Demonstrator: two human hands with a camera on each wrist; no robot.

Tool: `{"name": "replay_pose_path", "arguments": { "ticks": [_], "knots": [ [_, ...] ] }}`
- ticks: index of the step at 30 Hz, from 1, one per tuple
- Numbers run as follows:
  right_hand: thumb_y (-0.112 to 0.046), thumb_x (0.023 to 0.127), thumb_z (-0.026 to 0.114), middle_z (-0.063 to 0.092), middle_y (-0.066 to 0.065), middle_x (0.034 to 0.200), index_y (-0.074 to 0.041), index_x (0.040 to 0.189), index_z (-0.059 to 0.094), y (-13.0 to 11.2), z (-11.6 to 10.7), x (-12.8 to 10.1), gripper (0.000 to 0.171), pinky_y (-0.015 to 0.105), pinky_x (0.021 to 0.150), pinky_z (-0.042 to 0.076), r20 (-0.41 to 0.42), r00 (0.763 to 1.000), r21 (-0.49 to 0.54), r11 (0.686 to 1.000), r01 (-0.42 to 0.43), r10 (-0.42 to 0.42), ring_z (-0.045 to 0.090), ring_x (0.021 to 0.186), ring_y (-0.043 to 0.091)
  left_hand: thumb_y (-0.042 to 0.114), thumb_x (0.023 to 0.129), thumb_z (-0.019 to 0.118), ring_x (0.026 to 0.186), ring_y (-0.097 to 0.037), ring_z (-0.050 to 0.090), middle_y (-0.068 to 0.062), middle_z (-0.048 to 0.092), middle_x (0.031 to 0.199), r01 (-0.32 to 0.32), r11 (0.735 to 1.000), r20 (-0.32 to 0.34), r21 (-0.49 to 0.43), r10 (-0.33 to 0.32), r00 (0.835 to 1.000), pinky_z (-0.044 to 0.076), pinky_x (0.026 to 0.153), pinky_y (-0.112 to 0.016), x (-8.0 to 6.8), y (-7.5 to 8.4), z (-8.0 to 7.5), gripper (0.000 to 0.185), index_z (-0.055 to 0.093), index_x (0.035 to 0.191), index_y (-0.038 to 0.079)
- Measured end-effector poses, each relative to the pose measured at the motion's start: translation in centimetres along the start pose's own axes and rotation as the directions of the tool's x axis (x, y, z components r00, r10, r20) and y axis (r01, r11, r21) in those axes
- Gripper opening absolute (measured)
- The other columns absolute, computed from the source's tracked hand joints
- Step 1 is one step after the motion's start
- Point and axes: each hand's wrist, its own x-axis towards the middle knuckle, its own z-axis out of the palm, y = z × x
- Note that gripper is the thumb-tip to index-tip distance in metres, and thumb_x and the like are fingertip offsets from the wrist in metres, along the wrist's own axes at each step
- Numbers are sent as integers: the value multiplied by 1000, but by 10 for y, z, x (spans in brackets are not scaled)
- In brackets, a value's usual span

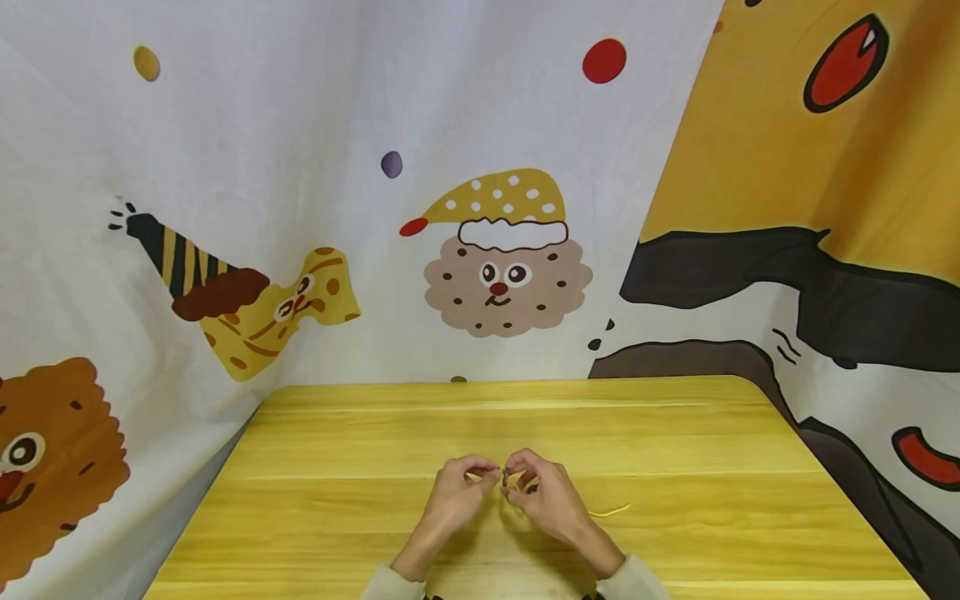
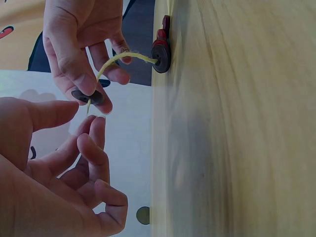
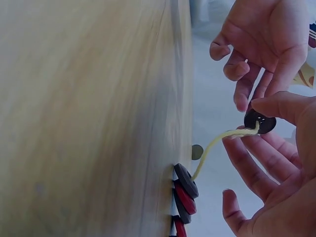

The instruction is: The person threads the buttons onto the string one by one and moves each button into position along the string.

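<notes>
My right hand (image 1: pixel 551 500) pinches a dark round button (image 3: pixel 266 123) between thumb and fingers. A yellow cord (image 3: pixel 217 140) passes through one of its holes, and a short end sticks out on the far side. My left hand (image 1: pixel 456 492) is close beside it, fingertips right at that short end; a gap shows between its thumb and fingertips in the left wrist view. Farther down the cord, several dark and red buttons (image 3: pixel 185 197) are strung in a stack by the tabletop. The right hand mostly hides this stack in the head view.
Under both hands lies a wooden table (image 1: pixel 337 483) with rounded far corners. The cord's tail (image 1: pixel 611 511) lies on it, right of my right hand. A printed cloth (image 1: pixel 337 100) with cartoon figures hangs behind the table and around its sides.
</notes>
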Motion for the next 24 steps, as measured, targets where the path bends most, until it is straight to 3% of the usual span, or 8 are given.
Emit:
{"name": "replay_pose_path", "arguments": {
  "ticks": [4, 9, 24],
  "knots": [
    [-4, 85, 76, 73, 9, 106, -10, 104, 62, 0, 0, -1, 24, 25, 66, 55, 10, 1000, 22, 1000, -6, 6, 66, 80, 14, 22, 95, 65, 76, -19, 58, -2, 67, 94, 2, 1000, 35, -11, -2, 999, 45, 59, -25, -1, -1, 0, 18, 74, 101, 7],
    [-1, 84, 76, 73, 9, 106, -10, 104, 62, 1, 0, -1, 26, 25, 64, 55, 14, 1000, 31, 999, -20, 20, 66, 79, 12, 22, 95, 66, 71, -13, 55, -1, 67, 92, 4, 1000, 46, -5, -4, 999, 44, 58, -24, -2, -2, 1, 18, 74, 100, 8],
    [0, 84, 75, 74, 10, 106, -6, 110, 62, 0, 0, -1, 30, 27, 66, 55, 15, 1000, 36, 999, -17, 16, 66, 78, 12, 19, 93, 68, 71, -12, 54, 2, 66, 86, -1, 1000, 0, 5, 1, 1000, 44, 60, -23, 0, -4, 2, 11, 74, 92, 10]
  ]
}}
